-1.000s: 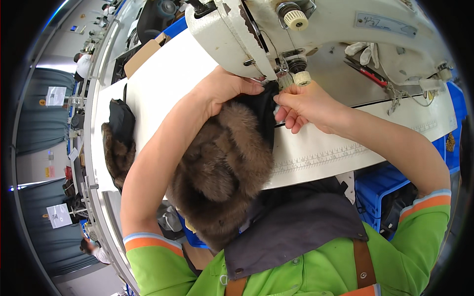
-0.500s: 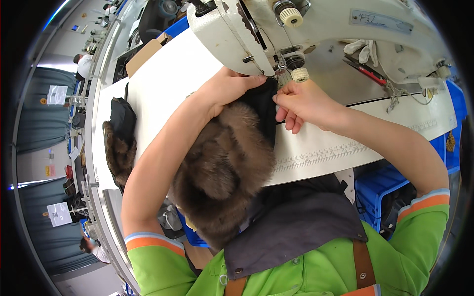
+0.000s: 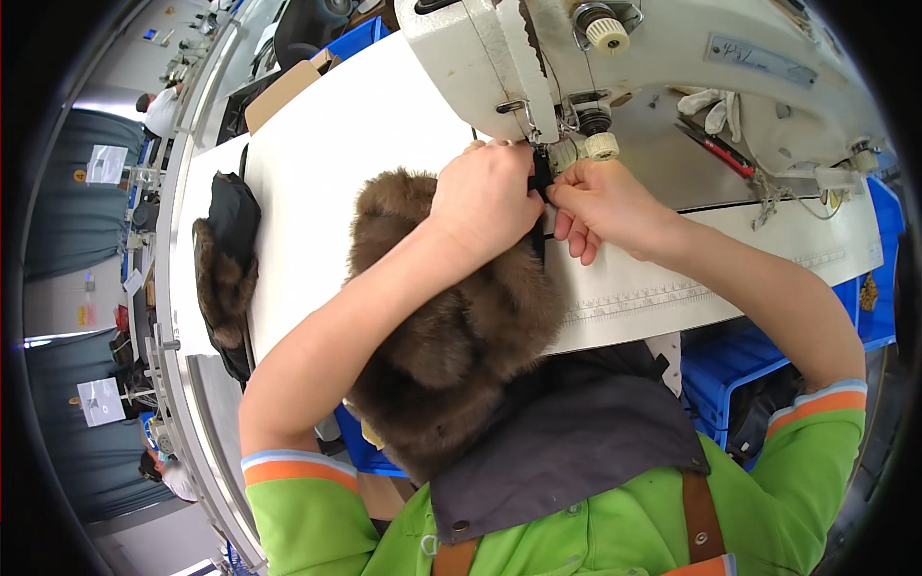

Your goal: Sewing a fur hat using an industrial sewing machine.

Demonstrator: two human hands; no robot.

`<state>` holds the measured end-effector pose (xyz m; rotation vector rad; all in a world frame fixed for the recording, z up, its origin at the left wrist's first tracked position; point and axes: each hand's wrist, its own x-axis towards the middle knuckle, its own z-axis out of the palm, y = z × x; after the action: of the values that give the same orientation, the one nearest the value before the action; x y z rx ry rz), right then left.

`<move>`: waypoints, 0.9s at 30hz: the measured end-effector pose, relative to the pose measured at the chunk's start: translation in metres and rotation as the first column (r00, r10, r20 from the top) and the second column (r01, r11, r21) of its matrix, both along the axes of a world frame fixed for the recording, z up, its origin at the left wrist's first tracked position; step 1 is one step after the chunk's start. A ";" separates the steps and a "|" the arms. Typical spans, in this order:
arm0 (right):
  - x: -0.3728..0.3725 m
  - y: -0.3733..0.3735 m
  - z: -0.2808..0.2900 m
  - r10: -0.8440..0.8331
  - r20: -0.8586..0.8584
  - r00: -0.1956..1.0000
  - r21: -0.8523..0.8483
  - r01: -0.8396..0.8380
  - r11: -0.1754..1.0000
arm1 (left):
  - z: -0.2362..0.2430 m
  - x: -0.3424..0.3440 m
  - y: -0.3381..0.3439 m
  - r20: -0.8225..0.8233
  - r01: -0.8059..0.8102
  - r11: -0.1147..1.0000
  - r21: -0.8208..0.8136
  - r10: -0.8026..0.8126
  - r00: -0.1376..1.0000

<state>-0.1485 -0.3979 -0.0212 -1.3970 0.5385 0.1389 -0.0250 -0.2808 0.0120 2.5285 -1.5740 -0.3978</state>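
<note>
A brown fur piece (image 3: pixel 437 326) with black fabric (image 3: pixel 542 175) along its side lies on the white table and hangs over the near edge. My left hand (image 3: pixel 485 197) is closed on the black fabric just in front of the sewing machine's needle area (image 3: pixel 545 134), its knuckles up and fingertips partly hidden. Close on its right, my right hand (image 3: pixel 603 204) pinches the edge of the same fabric between thumb and forefinger, with the other fingers curled loosely below. The fabric's far end runs up to the presser foot, where details are too small to make out.
Another fur-and-black-fabric piece (image 3: pixel 229 259) lies at the table's left. Red-handled snips (image 3: pixel 720 154) and white gloves (image 3: pixel 713 108) rest under the machine arm. A ruler strip (image 3: pixel 672 293) runs along the front edge. Blue crates (image 3: pixel 720 384) stand below; other people sit far left.
My left hand has turned knuckles-up and moved right, closer to the right hand. More of the fur lies spread on the table left of my forearm. The right hand stays nearly in place.
</note>
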 end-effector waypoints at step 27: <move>0.002 -0.004 0.002 0.000 0.041 0.999 0.028 -0.001 1.000 | 0.000 -0.001 0.019 -0.310 -0.187 0.949 -0.253 0.104 0.945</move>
<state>-0.1465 -0.4020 -0.0193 -1.3699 0.5006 0.1174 -0.0262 -0.2617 0.0118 2.2317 -1.2275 -0.4696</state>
